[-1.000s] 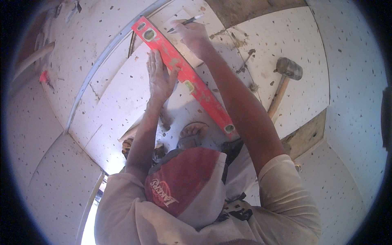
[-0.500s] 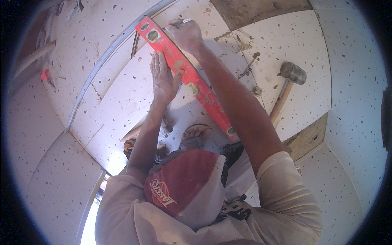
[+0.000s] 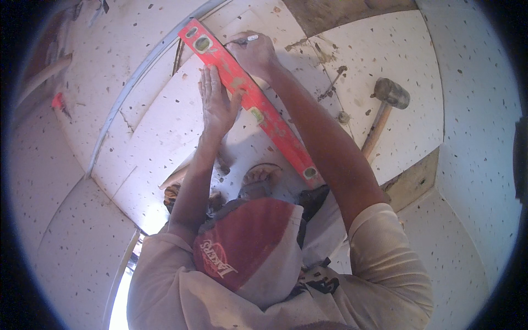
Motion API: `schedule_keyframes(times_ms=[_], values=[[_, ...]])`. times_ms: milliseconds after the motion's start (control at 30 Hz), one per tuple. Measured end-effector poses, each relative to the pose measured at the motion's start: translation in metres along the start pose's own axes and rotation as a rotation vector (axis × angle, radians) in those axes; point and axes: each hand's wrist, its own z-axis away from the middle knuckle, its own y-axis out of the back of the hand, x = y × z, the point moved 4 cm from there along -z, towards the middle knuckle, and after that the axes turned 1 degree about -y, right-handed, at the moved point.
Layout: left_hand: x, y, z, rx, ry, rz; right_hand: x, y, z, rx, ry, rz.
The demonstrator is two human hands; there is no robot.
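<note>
A long red spirit level [image 3: 280, 135] lies slantwise across the speckled white tiles [image 3: 165, 118]. My left hand [image 3: 219, 107] rests on its left edge, fingers stretched out and thumb spread over the level's face. On the opposite side, close to the level's far end, my right hand [image 3: 257, 59] is closed round a slim marker [image 3: 252, 38] with a white end. The marker's dark front part points toward the level's right edge; whether its tip touches the tile is hard to make out.
To the right lies a mallet [image 3: 391, 93] with a black head and wooden handle. Another wooden-handled tool [image 3: 176, 177] is beside my left forearm. A grey strip [image 3: 121, 104] curves along the left. Bare brown patches [image 3: 346, 14] show at the far side and lower right [image 3: 421, 179].
My right hand has slid a little toward me along the level's right edge with the marker. My left hand stays put on the level. The whole view has shifted slightly.
</note>
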Motion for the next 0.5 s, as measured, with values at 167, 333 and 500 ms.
schedule_keyframes(times_ms=[167, 333, 500], values=[[-0.001, -0.001, -0.002, 0.004, 0.023, -0.012, -0.004, 0.027, 0.038, -0.034, 0.055, 0.05], [0.002, 0.0, -0.002, 0.009, 0.009, -0.013, 0.0, 0.05, 0.074, -0.096, -0.018, 0.07], [0.001, 0.0, -0.001, 0.02, -0.004, -0.018, -0.005, 0.066, 0.1, -0.156, -0.169, 0.068]])
